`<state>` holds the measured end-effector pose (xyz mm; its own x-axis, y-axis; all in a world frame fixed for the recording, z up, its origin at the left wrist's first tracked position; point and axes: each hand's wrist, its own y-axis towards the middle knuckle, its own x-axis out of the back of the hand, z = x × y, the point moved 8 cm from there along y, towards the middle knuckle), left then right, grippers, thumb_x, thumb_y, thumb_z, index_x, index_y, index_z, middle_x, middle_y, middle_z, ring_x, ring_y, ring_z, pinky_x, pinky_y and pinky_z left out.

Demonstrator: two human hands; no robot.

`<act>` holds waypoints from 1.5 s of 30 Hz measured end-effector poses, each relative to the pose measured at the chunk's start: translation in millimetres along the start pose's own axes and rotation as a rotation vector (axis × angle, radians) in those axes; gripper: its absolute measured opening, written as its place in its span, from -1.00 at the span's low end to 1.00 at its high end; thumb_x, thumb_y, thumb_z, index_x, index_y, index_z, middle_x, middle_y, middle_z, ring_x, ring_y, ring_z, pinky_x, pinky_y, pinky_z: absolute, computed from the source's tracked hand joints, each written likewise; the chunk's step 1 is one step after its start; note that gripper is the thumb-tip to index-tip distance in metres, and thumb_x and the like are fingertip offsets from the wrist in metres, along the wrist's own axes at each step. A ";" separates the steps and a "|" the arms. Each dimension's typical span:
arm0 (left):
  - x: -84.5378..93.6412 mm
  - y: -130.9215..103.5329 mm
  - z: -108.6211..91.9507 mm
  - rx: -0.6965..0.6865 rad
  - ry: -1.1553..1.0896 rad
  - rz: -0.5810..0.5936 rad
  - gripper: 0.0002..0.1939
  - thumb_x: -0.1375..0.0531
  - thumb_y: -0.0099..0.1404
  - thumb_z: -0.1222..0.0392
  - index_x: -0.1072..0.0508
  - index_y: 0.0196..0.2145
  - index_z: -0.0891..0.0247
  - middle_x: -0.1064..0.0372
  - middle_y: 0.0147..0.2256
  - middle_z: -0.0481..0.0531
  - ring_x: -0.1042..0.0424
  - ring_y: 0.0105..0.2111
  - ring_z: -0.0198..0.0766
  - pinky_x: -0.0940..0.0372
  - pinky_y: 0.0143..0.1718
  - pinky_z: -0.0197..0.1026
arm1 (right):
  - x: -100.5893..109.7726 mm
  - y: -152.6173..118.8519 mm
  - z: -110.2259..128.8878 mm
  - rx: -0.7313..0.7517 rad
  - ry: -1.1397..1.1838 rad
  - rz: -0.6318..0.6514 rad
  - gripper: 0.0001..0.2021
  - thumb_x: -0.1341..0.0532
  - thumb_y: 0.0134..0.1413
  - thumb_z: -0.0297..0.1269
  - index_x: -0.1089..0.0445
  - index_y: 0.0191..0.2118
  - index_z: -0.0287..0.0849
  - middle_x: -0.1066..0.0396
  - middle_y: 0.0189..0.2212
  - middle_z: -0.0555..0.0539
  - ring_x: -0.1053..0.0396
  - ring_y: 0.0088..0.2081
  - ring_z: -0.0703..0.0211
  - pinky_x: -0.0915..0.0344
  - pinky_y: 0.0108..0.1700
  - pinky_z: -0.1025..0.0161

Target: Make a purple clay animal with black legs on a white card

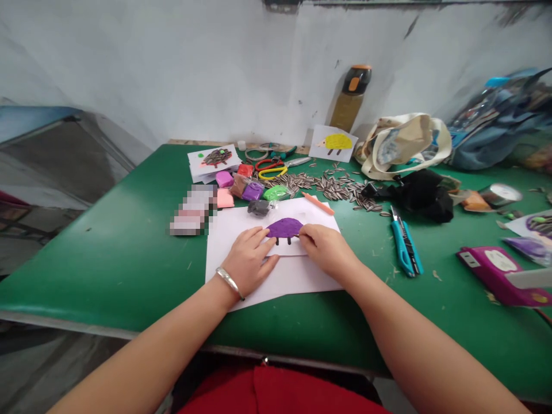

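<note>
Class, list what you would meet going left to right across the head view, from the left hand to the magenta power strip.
Left hand, purple shape, right hand, turquoise utility knife, magenta power strip.

Green table [107,241]; scattered striped seeds [340,187]

A single camera, worn on the person's head, is looking forward and down across the green counter [107,241]. It is facing the pale wall [129,63] behind, and it is catching the red clothing [276,391] at the bottom edge from above. The left forearm [142,356] and right forearm [435,339] are reaching in close to the lens, while the left hand [246,261] and right hand [325,248] are lying farther off, near the middle. The view is spanning the counter's near and far edges.
</note>
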<state>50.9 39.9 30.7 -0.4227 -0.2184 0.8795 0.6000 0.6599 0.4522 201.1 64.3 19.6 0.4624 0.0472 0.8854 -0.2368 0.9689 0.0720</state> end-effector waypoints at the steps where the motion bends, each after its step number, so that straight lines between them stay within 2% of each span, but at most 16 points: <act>1: -0.7 0.0 0.1 0.000 0.007 0.004 -0.66 -0.11 0.31 0.14 -0.50 -0.08 0.41 -0.40 -0.02 0.35 -0.31 0.06 0.09 -0.26 0.07 0.18 | -0.2 0.7 0.5 -0.007 -0.010 -0.005 -0.81 -0.04 0.21 -0.38 -0.38 -0.35 -0.16 -0.43 -0.41 -0.05 -0.33 -0.35 0.18 -0.09 -0.33 0.30; 11: -2.0 0.2 1.0 0.005 -0.011 0.021 -0.67 -0.11 0.32 0.15 -0.47 -0.05 0.38 -0.39 0.00 0.33 -0.29 0.08 0.08 -0.24 0.09 0.21 | -4.8 4.0 8.9 0.046 -0.028 -0.082 -0.83 -0.05 0.16 -0.43 -0.38 -0.35 -0.18 -0.38 -0.43 -0.07 -0.29 -0.36 0.16 -0.10 -0.31 0.28; 16: -2.8 -0.7 2.4 0.030 -0.035 0.027 -0.68 -0.11 0.31 0.16 -0.47 -0.06 0.36 -0.38 0.01 0.31 -0.27 0.09 0.09 -0.22 0.09 0.23 | -4.5 5.5 6.2 0.047 0.083 -0.074 -0.83 -0.03 0.19 -0.40 -0.35 -0.33 -0.18 -0.40 -0.37 -0.07 -0.31 -0.30 0.16 -0.15 -0.25 0.27; 23: -3.8 -0.8 2.3 0.045 -0.033 0.043 -0.68 -0.11 0.31 0.17 -0.47 -0.06 0.39 -0.38 0.01 0.32 -0.27 0.09 0.11 -0.18 0.10 0.25 | 0.6 3.6 -3.1 -0.013 0.183 -0.076 -0.84 -0.02 0.21 -0.35 -0.34 -0.30 -0.14 -0.41 -0.41 0.00 -0.32 -0.37 0.20 -0.16 -0.30 0.30; 30: -5.1 -2.0 4.5 0.067 -0.042 0.060 -0.69 -0.12 0.30 0.16 -0.46 -0.04 0.30 -0.37 0.04 0.26 -0.27 0.10 0.07 -0.16 0.13 0.24 | 0.2 2.2 -2.6 0.030 0.198 -0.093 -0.84 -0.03 0.19 -0.35 -0.36 -0.29 -0.13 -0.44 -0.39 -0.01 -0.35 -0.35 0.18 -0.20 -0.29 0.29; 35: -4.3 -2.4 5.3 0.070 -0.042 0.061 -0.68 -0.13 0.30 0.17 -0.46 -0.04 0.32 -0.37 0.04 0.27 -0.28 0.10 0.08 -0.17 0.13 0.23 | -1.6 2.6 -0.6 0.058 0.200 -0.078 -0.83 -0.04 0.18 -0.38 -0.36 -0.31 -0.13 -0.44 -0.38 -0.01 -0.36 -0.33 0.18 -0.22 -0.27 0.28; 45: -1.5 -1.7 2.3 0.050 -0.047 0.053 -0.68 -0.12 0.31 0.18 -0.46 -0.04 0.36 -0.37 0.03 0.28 -0.26 0.10 0.10 -0.18 0.12 0.25 | -2.1 1.5 -0.3 0.075 0.194 -0.105 -0.81 -0.09 0.17 -0.39 -0.45 -0.21 -0.15 -0.46 -0.30 -0.07 -0.38 -0.26 0.15 -0.26 -0.18 0.24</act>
<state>49.0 40.8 28.3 -0.4237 -0.1487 0.8935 0.5884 0.7048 0.3963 200.1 65.8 17.7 0.6414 0.0000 0.7672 -0.2386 0.9504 0.1996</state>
